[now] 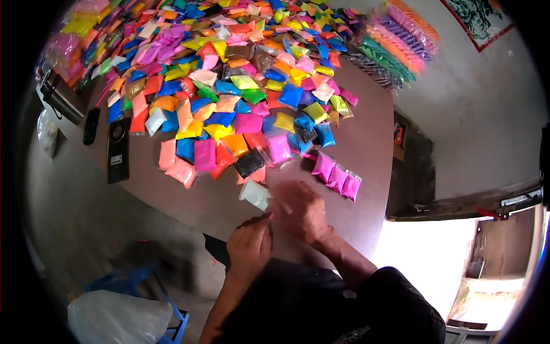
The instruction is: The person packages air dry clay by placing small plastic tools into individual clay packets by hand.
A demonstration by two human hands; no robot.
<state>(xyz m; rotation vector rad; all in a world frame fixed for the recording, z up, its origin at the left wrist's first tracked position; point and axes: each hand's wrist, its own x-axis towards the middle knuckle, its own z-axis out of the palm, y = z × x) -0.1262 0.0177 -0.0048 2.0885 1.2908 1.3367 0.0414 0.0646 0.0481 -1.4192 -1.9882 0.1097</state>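
Note:
My left hand (250, 246) is closed at the table's front edge, its fingers curled toward my right hand. A small bit of pink shows at its fingertips, too little to name. Beside it my right hand (301, 212) is smeared by motion, so its fingers and anything in them are unclear. A small white packet (255, 195) lies just beyond the hands, near the right fingers; whether they touch it I cannot tell. To the right is a joined strip of magenta packets (337, 177). Right ahead of the hands are a black packet (250, 163) and a pink packet (279, 148).
A large heap of small coloured packets (229, 86) covers the brown table (366, 137). Bundles of striped, wrapped sticks (395, 43) lie at the back right. A phone (118, 152) and a steel flask (63, 96) stand left. A blue stool (177, 327) holds a plastic bag (120, 315).

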